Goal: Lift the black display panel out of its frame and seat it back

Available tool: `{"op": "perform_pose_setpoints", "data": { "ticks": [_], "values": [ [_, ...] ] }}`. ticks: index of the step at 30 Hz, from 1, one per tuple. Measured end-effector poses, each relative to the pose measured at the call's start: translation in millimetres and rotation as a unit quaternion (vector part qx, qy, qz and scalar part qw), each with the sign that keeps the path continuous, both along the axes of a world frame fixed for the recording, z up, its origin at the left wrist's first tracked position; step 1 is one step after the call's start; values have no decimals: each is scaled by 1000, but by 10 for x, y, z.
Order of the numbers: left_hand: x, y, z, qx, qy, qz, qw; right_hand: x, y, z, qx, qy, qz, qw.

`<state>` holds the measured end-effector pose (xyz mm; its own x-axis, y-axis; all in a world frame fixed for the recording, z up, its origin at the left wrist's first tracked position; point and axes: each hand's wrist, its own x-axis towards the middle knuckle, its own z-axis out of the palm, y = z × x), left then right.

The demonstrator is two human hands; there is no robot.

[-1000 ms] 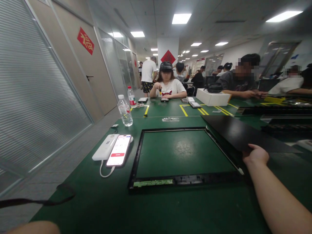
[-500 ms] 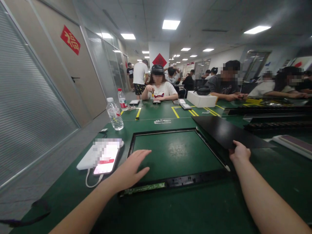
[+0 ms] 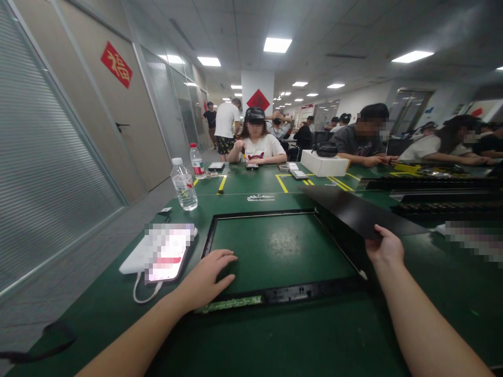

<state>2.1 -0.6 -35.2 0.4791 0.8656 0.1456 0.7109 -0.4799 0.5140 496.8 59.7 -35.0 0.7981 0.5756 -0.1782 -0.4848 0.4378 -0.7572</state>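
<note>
Head view: the left hand (image 3: 209, 276) is newly brought, fingers loosely spread, to the black frame (image 3: 310, 292), at whose right the tilted panel (image 3: 353, 210) is pinched by the right hand (image 3: 387, 247), occupying both hands.

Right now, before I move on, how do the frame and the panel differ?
The frame is an open border with the table showing through; the panel is a solid sheet. The frame lies on the table, while the panel is held up at an edge by the right hand. The frame carries a green strip; the panel's upper face looks plain. Both are black.
</note>
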Motion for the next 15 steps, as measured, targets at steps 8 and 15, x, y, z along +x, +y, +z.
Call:
{"op": "perform_pose_setpoints", "data": {
  "ticks": [8, 15],
  "values": [
    [24, 8, 158, -75, -162, 69, 982, -325, -210, 317, -8, 5, 121, 993],
    [-128, 133, 283, -259, -514, 177, 799, -274, -239, 253, -50, -45, 221, 973]
  ]
}}
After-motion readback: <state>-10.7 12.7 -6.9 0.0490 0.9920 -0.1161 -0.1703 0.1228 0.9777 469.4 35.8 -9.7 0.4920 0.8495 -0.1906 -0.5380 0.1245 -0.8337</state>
